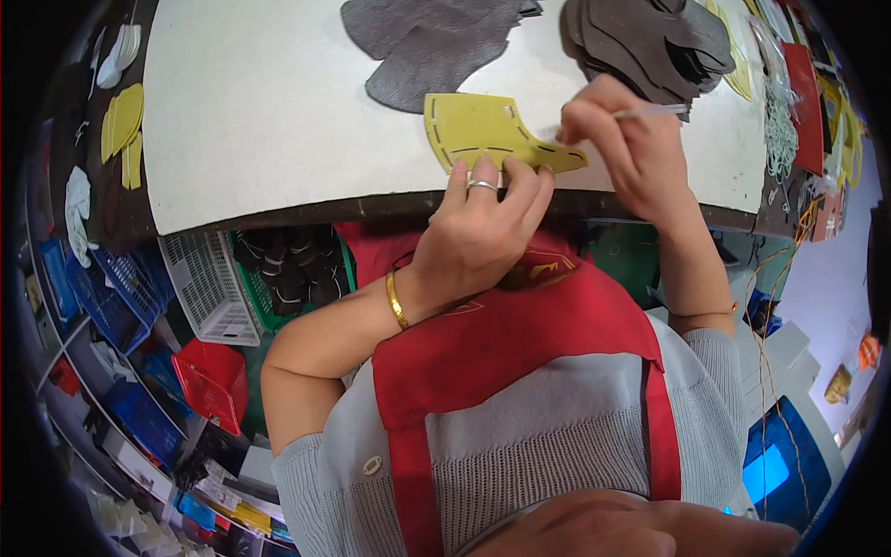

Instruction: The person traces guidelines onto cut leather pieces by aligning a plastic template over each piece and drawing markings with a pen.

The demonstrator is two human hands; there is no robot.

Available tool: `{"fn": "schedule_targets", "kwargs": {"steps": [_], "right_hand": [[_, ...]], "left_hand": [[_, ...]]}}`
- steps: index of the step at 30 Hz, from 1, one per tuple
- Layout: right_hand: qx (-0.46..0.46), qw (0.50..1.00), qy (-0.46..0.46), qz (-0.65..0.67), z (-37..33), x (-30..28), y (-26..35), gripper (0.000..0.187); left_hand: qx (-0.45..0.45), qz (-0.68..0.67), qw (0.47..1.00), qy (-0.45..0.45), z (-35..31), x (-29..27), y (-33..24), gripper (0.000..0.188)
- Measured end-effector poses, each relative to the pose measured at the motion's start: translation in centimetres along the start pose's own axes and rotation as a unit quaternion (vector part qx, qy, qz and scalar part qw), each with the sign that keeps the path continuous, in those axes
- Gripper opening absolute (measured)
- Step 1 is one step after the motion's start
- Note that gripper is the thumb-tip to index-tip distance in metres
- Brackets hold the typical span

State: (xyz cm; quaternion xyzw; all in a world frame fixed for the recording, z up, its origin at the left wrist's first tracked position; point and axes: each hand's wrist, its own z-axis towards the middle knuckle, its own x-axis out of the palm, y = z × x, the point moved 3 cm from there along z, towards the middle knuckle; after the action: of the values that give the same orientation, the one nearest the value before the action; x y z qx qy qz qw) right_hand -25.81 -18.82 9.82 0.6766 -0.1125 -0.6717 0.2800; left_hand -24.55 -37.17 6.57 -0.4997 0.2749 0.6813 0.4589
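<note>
A curved yellow pattern template with dashed slots lies on the white tabletop by its near edge. My left hand rests on its near side, fingers spread and fingertips pressing it down. In my right hand, closed in a writing grip, is a slim whitish pen. Its tip end is hidden behind my fingers, near the template's narrow right end. Dark brown leather pieces lie just beyond the template. Whether leather lies under the template I cannot tell.
A stack of dark leather pieces sits at the far right, with pale green cord beyond it. Yellow templates and a white glove lie at the left. Below the table edge stand a white crate and a red bin.
</note>
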Motion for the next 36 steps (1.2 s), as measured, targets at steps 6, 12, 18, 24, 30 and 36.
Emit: {"fn": "schedule_targets", "kwargs": {"steps": [6, 12, 18, 24, 30, 36], "right_hand": [[-0.084, 0.992, -0.090, -0.005, 0.7, 2.1, -1.5, 0.020], [0.000, 0.999, -0.042, -0.010, -1.3, 0.9, -0.7, 0.020], [0.031, 0.997, -0.053, -0.045, -5.4, -0.6, -1.5, 0.022], [0.215, 0.955, -0.049, 0.197, -2.7, -0.4, -1.7, 0.026], [0.075, 0.997, 0.022, -0.023, -1.7, 0.4, -0.3, 0.024], [0.225, 0.939, -0.250, -0.075, -5.3, -7.4, -9.0, 0.017]], "left_hand": [[0.006, 0.037, 0.999, 0.031, 1.3, -0.1, -0.6, 0.027], [-0.006, 0.056, 0.995, 0.078, 1.3, 0.3, -0.7, 0.033], [-0.013, 0.080, 0.994, 0.079, 1.4, 0.1, -0.7, 0.047], [-0.016, 0.098, 0.994, 0.053, 2.0, -0.1, -0.3, 0.039], [-0.055, 0.059, 0.996, 0.035, 1.6, 0.0, 1.3, 0.024], [-0.157, 0.026, 0.987, -0.020, 2.3, -0.5, 6.0, 0.040]]}}
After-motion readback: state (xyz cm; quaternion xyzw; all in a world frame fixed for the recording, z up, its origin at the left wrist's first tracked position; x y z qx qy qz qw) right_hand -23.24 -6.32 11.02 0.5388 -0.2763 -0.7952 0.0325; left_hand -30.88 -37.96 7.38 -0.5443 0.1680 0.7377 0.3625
